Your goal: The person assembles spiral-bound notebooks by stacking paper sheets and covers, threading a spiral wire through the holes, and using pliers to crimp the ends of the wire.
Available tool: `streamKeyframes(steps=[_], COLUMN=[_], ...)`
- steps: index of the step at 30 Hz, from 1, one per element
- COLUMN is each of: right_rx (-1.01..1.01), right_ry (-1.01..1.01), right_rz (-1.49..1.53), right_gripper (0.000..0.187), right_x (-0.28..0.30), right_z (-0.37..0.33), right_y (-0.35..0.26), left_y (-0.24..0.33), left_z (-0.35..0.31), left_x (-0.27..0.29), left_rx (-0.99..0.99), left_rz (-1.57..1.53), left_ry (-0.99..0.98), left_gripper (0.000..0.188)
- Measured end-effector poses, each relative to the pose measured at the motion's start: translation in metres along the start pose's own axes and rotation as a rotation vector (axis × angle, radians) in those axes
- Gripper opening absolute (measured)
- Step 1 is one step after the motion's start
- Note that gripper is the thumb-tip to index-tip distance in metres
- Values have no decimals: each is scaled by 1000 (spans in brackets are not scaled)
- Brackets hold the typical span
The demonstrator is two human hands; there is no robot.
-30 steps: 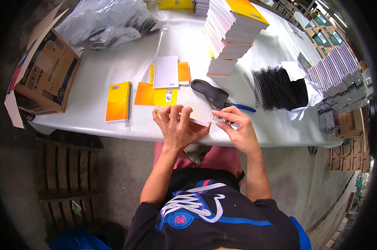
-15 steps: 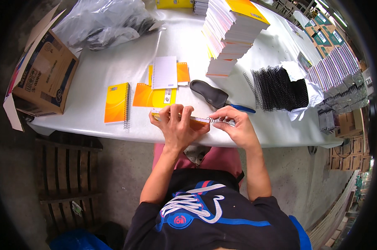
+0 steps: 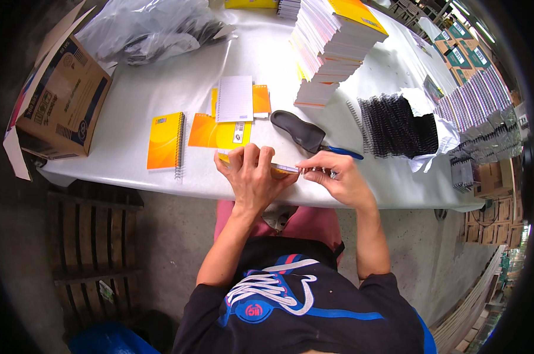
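My left hand (image 3: 251,180) is closed around a yellow-orange notebook (image 3: 285,169) at the table's near edge, its fingers bent over the top. At the notebook's right end, my right hand (image 3: 336,180) pinches a spiral wire coil (image 3: 317,170), mostly hidden by the fingers. The coil's tip meets the notebook's edge; I cannot tell how far it is threaded. Beyond my left hand lie loose orange and yellow covers (image 3: 219,132) with a lined sheet (image 3: 234,99) on top. To the left, a yellow-orange notebook (image 3: 165,141) lies flat with a dark spiral along its right side.
Pliers (image 3: 337,151) with blue handles lie by a black shoe-shaped object (image 3: 298,131). Black coils (image 3: 397,127) are heaped at right, near stacked spiral notebooks (image 3: 476,100). A tall paper stack (image 3: 332,53), a plastic bag (image 3: 154,29) and a cardboard box (image 3: 66,97) surround the white table (image 3: 125,94).
My right hand has closed further over the coil, so less of it shows. My left hand keeps its hold on the notebook. The view has shifted slightly.
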State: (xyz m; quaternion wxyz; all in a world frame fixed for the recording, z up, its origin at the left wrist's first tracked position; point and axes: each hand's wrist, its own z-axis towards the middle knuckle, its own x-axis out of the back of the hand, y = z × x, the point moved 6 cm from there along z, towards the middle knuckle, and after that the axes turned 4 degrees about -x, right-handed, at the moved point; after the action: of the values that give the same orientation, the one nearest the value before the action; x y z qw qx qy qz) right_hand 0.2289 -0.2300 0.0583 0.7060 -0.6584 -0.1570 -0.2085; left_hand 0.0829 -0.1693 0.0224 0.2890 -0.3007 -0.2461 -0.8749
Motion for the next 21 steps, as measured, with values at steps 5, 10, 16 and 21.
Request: streamKeyframes(steps=[5,10,16,21], right_rx=[-33,-217,-49,-187], right_ry=[-67,-152,67,-255], right_rz=[28,89,-22,-11], right_gripper=[22,29,26,21], right_x=[1,-4,1,-4], right_z=[2,3,-6,1], right_y=[7,7,2,14], left_y=[-4,-2,-2,-12], left_z=[2,1,-6,1], left_x=[-2,5,7,14], left_rx=[33,14,-150,-33], left_rz=[54,26,-11,-155], left_ry=[-8,-20,-40,-10], left_gripper=[73,81,66,62])
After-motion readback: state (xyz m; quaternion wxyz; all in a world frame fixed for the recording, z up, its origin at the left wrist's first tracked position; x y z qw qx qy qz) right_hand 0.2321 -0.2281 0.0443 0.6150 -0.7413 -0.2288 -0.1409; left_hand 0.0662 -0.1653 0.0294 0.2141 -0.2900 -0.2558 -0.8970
